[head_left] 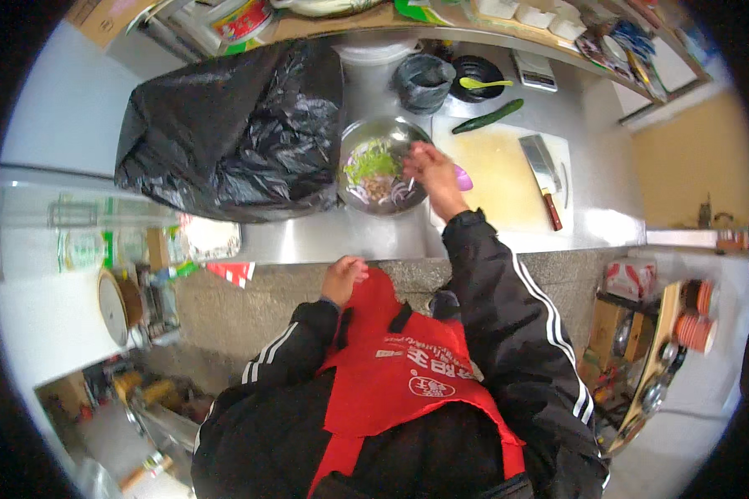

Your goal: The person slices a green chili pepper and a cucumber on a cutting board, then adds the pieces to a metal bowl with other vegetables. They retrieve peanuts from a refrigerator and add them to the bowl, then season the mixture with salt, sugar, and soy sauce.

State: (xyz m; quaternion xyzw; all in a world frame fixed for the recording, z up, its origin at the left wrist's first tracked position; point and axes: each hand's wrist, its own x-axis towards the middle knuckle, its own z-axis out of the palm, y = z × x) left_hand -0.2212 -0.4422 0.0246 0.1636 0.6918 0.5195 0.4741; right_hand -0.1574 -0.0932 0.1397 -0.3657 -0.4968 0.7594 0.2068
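My right hand is over the right rim of a steel mixing bowl, blurred by motion; whether its fingers pinch anything is unclear. Inside the bowl lie chopped green vegetable, sliced purple onion and a heap of light-brown pieces. A smooth purple object, partly hidden by that hand, is at the left side of the white cutting board. My left hand hangs in front of the counter's edge beside my red apron, empty, with loosely bent fingers.
A cleaver with a wooden handle lies on the board, and a cucumber lies at its back edge. Behind stand a dark pot-like container, a black bowl with a green spoon, and a scale. Black plastic covers something bulky at left.
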